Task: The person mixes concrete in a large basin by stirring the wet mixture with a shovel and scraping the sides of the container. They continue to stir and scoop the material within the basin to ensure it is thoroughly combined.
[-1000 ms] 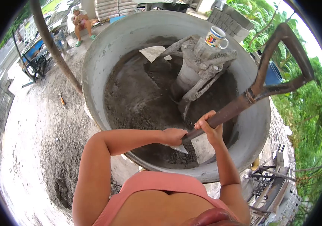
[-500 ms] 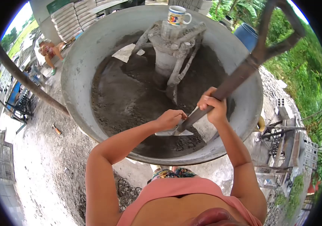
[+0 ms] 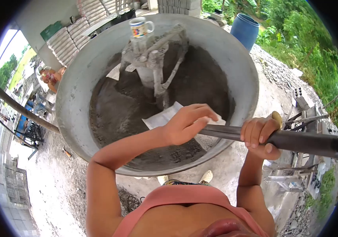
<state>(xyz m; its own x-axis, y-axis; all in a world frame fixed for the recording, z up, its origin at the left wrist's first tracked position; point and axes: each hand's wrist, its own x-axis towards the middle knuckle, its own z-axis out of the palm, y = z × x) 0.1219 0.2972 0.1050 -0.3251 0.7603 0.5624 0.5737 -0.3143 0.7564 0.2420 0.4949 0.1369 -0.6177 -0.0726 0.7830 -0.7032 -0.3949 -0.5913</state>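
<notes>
My right hand (image 3: 260, 137) is wrapped round the dark shaft of a shovel (image 3: 311, 143), which lies nearly level and runs off to the right. My left hand (image 3: 190, 124) is in front of the shovel's lower end, with its fingers stretched loosely along the shaft and the thumb below them. Behind that hand shows a pale, flat blade-like piece (image 3: 162, 118). Both hands are over the near part of a big round metal mixing pan (image 3: 76, 106). Dark, damp-looking mix (image 3: 117, 114) covers its floor.
A mortar-crusted central post (image 3: 149, 77) with arms stands in the pan, a patterned mug (image 3: 139, 28) on top. Behind are stacked sacks (image 3: 72, 39) and a blue barrel (image 3: 245, 32). A long pole (image 3: 23, 110) slants at left; a person (image 3: 50, 77) sits beyond. Hollow blocks (image 3: 303, 98) lie right.
The shovel has swung from steeply slanted to nearly level, its handle going down and right with my right hand. The view has shifted, and more of the pale blade-like piece shows.
</notes>
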